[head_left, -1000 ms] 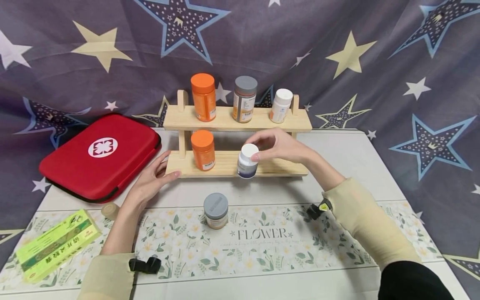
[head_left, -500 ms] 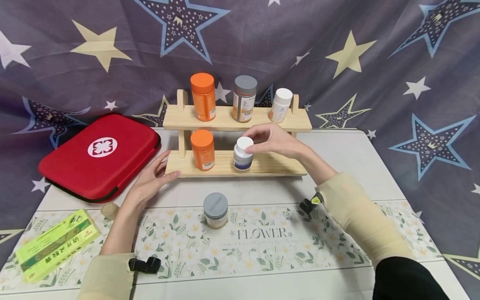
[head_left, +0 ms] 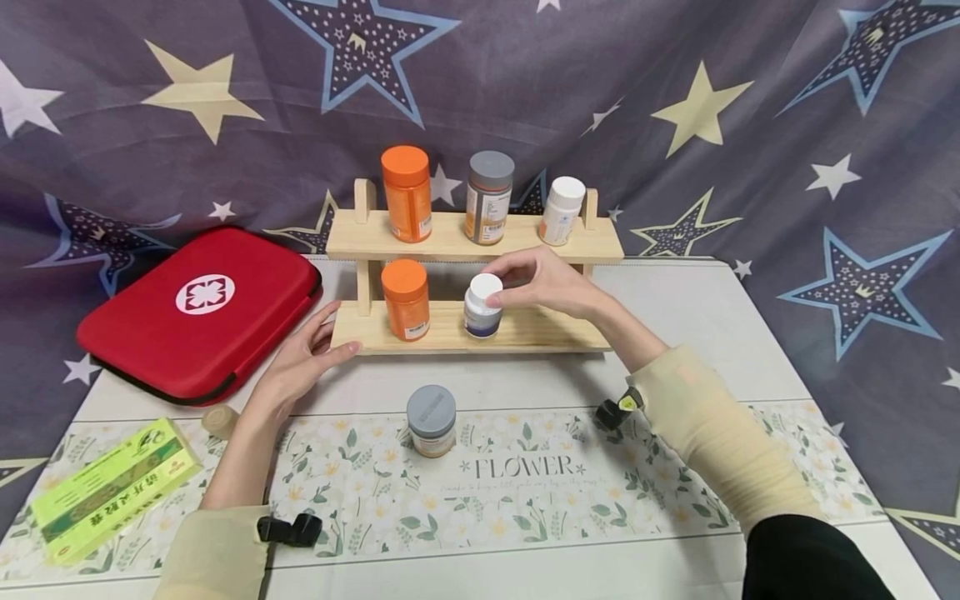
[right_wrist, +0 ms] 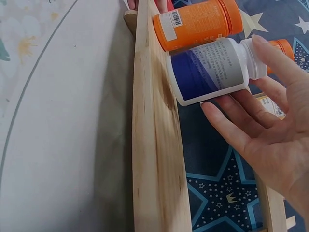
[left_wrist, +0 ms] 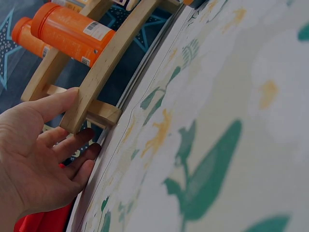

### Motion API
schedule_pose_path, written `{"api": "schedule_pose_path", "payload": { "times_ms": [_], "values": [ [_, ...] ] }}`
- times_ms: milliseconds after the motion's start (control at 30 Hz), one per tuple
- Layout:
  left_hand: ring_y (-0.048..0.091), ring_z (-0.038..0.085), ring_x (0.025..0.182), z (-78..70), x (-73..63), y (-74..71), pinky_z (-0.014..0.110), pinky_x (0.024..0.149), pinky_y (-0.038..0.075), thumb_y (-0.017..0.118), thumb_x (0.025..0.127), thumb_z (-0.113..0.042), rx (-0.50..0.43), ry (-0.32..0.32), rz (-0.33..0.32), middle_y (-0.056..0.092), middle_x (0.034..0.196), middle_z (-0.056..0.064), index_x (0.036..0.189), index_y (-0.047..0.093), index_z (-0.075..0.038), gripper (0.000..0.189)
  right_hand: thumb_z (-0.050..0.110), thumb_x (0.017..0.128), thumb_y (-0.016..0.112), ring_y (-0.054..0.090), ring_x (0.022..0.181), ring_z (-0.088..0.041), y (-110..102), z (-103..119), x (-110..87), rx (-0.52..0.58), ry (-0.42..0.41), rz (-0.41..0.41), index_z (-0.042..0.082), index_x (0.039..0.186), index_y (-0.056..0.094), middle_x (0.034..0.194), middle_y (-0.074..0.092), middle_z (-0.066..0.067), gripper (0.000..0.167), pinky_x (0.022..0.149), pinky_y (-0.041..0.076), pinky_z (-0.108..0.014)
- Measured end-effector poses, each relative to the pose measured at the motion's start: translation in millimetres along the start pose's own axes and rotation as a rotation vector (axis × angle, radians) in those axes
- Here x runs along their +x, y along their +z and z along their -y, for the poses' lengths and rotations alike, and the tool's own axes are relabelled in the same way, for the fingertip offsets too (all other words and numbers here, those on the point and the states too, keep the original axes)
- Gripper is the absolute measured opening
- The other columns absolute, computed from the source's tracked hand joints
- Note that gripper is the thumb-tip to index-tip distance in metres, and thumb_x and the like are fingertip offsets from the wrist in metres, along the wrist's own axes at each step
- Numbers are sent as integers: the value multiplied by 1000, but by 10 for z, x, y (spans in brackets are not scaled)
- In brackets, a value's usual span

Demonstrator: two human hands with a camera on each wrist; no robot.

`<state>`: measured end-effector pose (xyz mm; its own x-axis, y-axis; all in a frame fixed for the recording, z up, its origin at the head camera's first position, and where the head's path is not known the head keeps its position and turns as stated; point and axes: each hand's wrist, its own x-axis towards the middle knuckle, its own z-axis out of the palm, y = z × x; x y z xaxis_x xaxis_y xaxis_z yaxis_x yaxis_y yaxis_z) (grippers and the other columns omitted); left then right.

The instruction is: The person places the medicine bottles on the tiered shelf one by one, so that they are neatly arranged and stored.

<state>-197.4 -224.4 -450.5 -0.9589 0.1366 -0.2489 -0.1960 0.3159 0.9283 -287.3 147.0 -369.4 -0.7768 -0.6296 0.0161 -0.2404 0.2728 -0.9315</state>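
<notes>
My right hand [head_left: 542, 283] holds a white bottle [head_left: 482, 321] with a blue and grey label by its cap and neck. The bottle is at the lower tier of a two-tier wooden rack [head_left: 558, 332], right of an orange bottle [head_left: 406, 304]. In the right wrist view, the bottle's base [right_wrist: 175, 79] is at the plank, slightly tilted; whether it fully rests there I cannot tell. My left hand [head_left: 303, 354] grips the lower plank's left end, its thumb on the front side and fingers beneath, as the left wrist view shows around the wooden end [left_wrist: 79, 113].
On the upper tier stand an orange bottle [head_left: 407, 196], a grey-capped bottle [head_left: 489, 200] and a white bottle [head_left: 562, 212]. A grey-lidded jar [head_left: 432, 421] stands in front. At left lie a red first-aid case [head_left: 198, 325], a green box [head_left: 112, 496] and a small tan roll [head_left: 220, 422].
My right hand has carried the white bottle back and slightly left, from in front of the lower plank to over or onto it. The left hand has stayed in place.
</notes>
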Motion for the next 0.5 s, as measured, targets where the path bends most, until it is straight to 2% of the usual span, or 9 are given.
{"api": "schedule_pose_path", "payload": {
  "times_ms": [500],
  "values": [
    [30, 34, 156, -20, -21, -1, 52, 126, 27, 70, 98, -29, 8, 2, -3, 28, 170, 16, 168, 9, -22, 93, 6, 86, 82, 71, 105, -24, 32, -50, -9, -21, 22, -17, 2, 121, 74, 114, 77, -8, 36, 91, 56, -26]
  ]
}}
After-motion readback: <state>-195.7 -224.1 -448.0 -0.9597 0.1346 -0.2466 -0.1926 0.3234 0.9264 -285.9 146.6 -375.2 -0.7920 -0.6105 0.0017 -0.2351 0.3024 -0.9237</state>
